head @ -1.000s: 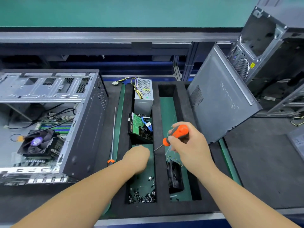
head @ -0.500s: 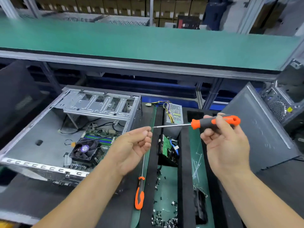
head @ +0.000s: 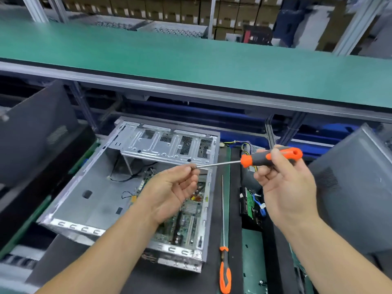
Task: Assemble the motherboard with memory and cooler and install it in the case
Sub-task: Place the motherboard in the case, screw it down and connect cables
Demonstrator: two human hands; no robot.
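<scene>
The open grey case [head: 89,200] lies on its side on the black mat. Inside it sits the green motherboard [head: 186,221], partly hidden by my left forearm, which also covers the cooler. My right hand [head: 284,187] grips the orange-and-grey screwdriver [head: 248,161], held level above the case with its shaft pointing left. My left hand [head: 169,194] pinches a small dark screw [head: 193,166] against the screwdriver's tip with thumb and forefinger.
A second, long orange screwdriver [head: 224,270] lies on the mat right of the case. A drive with a green board [head: 250,202] stands in the black foam tray. Grey side panels lean at the right [head: 350,198] and left [head: 36,128]. A green shelf [head: 191,60] runs overhead.
Both hands rose from the screw tray, and my left hand brought a screw to the screwdriver tip. The view has swung left and up, so the case now sits under my hands.
</scene>
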